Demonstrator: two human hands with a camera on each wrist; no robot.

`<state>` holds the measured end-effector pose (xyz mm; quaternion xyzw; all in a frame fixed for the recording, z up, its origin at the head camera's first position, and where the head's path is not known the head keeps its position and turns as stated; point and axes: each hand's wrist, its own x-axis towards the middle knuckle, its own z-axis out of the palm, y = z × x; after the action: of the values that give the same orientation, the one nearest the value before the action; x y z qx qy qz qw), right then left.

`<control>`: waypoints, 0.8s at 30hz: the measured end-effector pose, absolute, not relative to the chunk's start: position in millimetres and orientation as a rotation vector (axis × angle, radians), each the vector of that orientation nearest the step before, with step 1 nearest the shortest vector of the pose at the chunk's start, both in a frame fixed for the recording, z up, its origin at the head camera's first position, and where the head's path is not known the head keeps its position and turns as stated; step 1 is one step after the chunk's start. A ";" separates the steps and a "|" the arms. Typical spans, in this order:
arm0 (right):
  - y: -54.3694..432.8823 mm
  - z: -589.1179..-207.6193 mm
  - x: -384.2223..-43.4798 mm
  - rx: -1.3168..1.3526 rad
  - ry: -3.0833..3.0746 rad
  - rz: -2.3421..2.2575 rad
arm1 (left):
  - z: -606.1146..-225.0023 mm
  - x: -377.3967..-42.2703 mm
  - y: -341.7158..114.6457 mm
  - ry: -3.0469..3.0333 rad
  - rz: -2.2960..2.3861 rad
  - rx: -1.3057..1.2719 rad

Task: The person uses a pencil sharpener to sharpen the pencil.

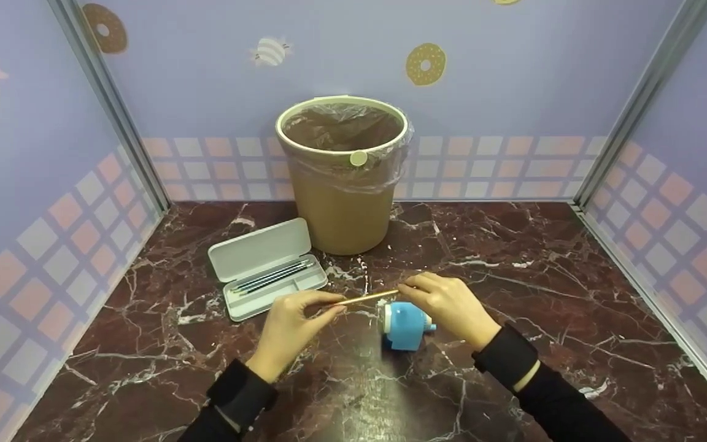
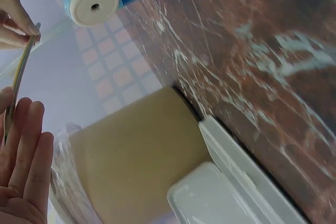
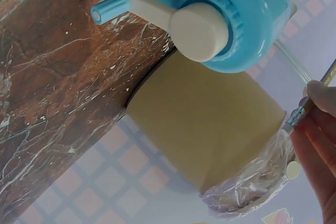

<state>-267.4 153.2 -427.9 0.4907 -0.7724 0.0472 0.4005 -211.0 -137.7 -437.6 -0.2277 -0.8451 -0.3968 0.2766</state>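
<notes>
A pencil (image 1: 369,297) is held level between both hands above the table. My left hand (image 1: 292,322) pinches one end between thumb and fingers; the other fingers (image 2: 37,153) lie extended beside it. At the opposite end, my right hand (image 1: 450,307) pinches the pencil near its metal-banded tip (image 3: 295,119). Just below and nearer than the right hand stands a blue crank pencil sharpener (image 1: 407,326), touched by neither hand. Its cream front with a small round hole (image 2: 95,7) faces left, and the crank handle (image 3: 110,9) is on the other side.
An open white pencil case (image 1: 240,310) with several pencils (image 1: 272,278) lies at the left, its lid raised. Behind it stands a tan bin (image 1: 344,209) with a clear plastic liner (image 1: 399,166). Patterned walls (image 1: 513,92) border the dark marbled table (image 1: 544,380).
</notes>
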 end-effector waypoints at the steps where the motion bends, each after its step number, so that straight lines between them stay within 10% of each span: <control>1: 153.1 -428.1 -268.4 1.238 -1.960 0.126 | -437.5 -210.7 -142.7 -2.283 -1.039 -0.597; 24: 157.9 -438.5 -289.4 1.196 -2.072 0.161 | -459.1 -238.7 -298.5 -2.900 -0.782 0.076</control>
<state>-289.4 157.9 -438.5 0.4648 -0.8050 0.0624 0.3635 -238.7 -298.5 -459.1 0.0253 -0.9629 -0.2597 0.0684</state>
